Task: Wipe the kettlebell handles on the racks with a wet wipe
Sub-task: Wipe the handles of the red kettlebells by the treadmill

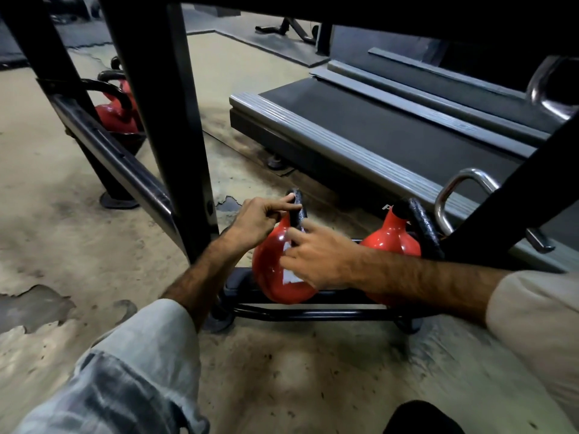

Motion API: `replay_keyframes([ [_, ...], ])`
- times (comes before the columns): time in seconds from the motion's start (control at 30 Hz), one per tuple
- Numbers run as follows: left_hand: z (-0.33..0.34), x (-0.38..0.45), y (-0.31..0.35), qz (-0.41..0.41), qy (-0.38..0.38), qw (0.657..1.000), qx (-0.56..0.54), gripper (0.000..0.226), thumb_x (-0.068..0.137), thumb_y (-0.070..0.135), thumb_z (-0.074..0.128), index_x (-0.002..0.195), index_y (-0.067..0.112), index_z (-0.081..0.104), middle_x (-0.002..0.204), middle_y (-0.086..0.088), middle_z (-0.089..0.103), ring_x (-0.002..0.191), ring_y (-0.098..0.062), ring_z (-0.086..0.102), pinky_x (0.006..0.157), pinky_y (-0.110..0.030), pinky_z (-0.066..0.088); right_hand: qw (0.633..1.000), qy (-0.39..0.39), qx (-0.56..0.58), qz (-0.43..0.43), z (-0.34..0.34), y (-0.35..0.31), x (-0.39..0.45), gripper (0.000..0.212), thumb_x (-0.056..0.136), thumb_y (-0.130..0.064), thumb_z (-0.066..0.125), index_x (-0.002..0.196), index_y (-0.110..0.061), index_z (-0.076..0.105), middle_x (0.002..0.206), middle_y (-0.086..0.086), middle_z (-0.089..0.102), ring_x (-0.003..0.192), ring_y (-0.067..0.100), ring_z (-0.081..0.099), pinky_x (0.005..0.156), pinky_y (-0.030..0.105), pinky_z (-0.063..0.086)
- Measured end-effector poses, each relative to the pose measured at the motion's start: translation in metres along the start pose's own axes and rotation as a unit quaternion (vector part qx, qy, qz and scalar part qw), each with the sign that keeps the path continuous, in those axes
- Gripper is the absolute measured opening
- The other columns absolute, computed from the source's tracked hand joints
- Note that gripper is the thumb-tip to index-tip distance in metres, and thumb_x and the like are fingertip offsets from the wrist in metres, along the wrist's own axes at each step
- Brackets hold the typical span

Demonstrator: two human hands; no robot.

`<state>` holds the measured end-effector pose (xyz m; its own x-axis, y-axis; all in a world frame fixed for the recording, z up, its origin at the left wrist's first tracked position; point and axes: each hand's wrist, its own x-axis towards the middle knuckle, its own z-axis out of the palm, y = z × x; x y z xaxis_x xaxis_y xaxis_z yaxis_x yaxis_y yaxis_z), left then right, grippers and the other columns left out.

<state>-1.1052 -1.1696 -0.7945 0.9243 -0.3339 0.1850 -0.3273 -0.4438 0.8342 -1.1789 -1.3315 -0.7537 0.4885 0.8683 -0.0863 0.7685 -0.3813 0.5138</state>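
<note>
**Both hands on the near kettlebell, bottom rail of the rack**

Head view. The near red kettlebell (275, 270) sits on the lowest rail of the black rack (300, 314), low to the floor, its black handle (297, 211) rising edge-on toward me. My left hand (255, 222) is at the top of that handle — index finger stretched along the upper curve, thumb under it, the other fingers curled in toward the palm. It pinches the handle rather than wrapping it. My right hand (316, 261) sits lower, over the shoulder of the red bell just beside the handle's base, fingers bent and bunched. A small white patch (289, 275) shows under those fingers against the red; I cannot tell if it is the wet wipe or a label on the bell, so I cannot say what the right hand holds.

Both forearms reach forward and slightly down, the left from lower left, the right crossing in from the right edge, pale sleeves pushed up.

A second red kettlebell (391, 238) stands just to the right on the same rail, apart from my hands. More red kettlebells (117, 112) sit on another rack at upper left — well away. A treadmill deck (376, 126) lies behind the rack on the worn floor (78, 245).
</note>
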Motion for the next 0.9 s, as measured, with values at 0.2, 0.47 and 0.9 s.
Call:
replay_keyframes([
  [0.2,0.001,-0.001,0.003,-0.008,0.008,1.0,-0.001,0.045,0.086,-0.006,0.057,0.118,0.024,0.066,0.131,0.009,0.057,0.12,0.0,0.052,0.094,-0.014,0.046,0.993,0.061,0.028,0.093,0.008,0.012,0.007,0.01,0.082,-0.03,0.058,0.076,-0.023,0.059,0.074,-0.004,0.068,0.086,0.023,0.056,0.072,0.034,0.035],
  [0.47,0.003,-0.001,0.001,-0.025,-0.003,0.999,-0.048,0.043,0.086,-0.008,0.055,0.113,0.023,0.069,0.134,0.007,0.055,0.123,-0.006,0.051,0.099,-0.038,0.048,0.989,0.097,0.061,0.088,0.017,0.013,-0.003,0.006,0.086,-0.033,0.058,0.084,-0.028,0.061,0.084,-0.012,0.07,0.081,0.018,0.053,0.069,0.029,0.036],
  [0.9,0.009,0.003,-0.002,-0.006,0.015,0.998,-0.058,0.028,0.087,0.005,0.063,0.11,0.019,0.071,0.129,0.003,0.06,0.12,0.0,0.051,0.103,-0.038,0.045,0.607,0.288,0.464,0.578,0.029,-0.067,-0.013,0.029,0.093,-0.022,0.055,0.118,-0.019,0.07,0.108,-0.002,0.073,0.094,0.015,0.069,0.083,0.028,0.053],
])
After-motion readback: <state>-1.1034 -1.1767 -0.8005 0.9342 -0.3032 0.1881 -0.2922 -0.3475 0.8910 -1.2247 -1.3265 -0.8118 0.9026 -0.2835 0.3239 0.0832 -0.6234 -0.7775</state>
